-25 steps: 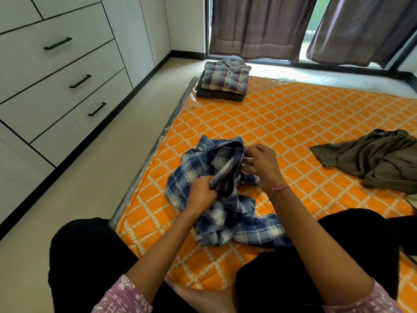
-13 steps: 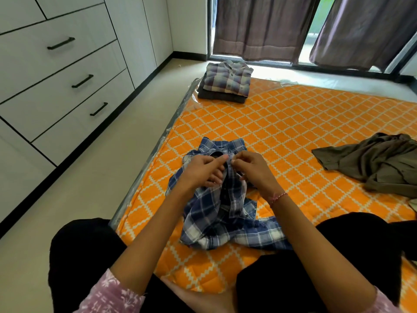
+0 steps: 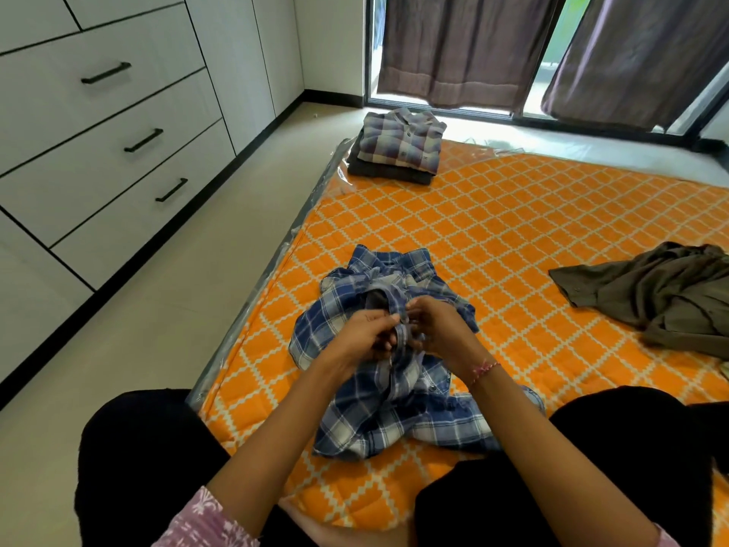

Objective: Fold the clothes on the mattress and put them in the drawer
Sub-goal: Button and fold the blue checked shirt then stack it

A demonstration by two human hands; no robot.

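Orange diamond-quilted mattress [image 3: 513,238] on a pale floor, white drawers [image 3: 118,152] along the left wall, curtains [image 3: 453,45] at the far window. Near centre lies the blue plaid shirt [image 3: 374,408], rumpled, collar far. Left hand [image 3: 367,337] and right hand [image 3: 434,329] both pinch its front placket. Folded stack [image 3: 398,148] far left; olive garment [image 3: 662,298] crumpled right.

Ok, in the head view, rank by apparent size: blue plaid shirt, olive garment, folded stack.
1. blue plaid shirt, nearest the camera, so unsure
2. olive garment, cut off at the frame edge
3. folded stack, farthest away
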